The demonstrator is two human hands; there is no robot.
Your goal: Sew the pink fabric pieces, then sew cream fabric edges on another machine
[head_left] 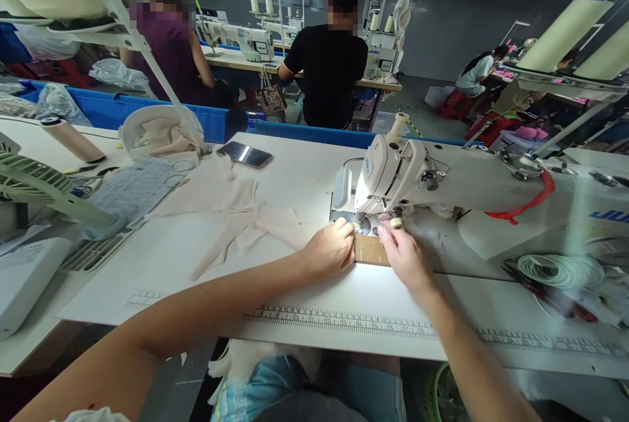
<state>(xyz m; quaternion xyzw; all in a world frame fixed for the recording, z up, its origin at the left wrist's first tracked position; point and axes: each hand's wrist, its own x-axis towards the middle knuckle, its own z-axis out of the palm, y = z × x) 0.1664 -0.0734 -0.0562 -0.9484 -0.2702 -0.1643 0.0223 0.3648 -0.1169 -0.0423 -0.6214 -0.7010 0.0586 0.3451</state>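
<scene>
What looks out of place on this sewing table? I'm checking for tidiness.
Little stands out. The beige fabric pieces lie rumpled and overlapping left of the white sewing machine. Both the left hand and right hand rest on a brown cardboard piece.

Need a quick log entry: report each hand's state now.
Left hand: fingers curled shut, pressing the tan piece.
Right hand: open, flat on the tan piece.

The sewing machine (393, 173) is blocking the way behind the card (371, 250), its arm walling off the right. Cloth pieces (236, 212) are covering the bench (304, 291) to the left. Bare surface is lying open along the near edge.
</scene>
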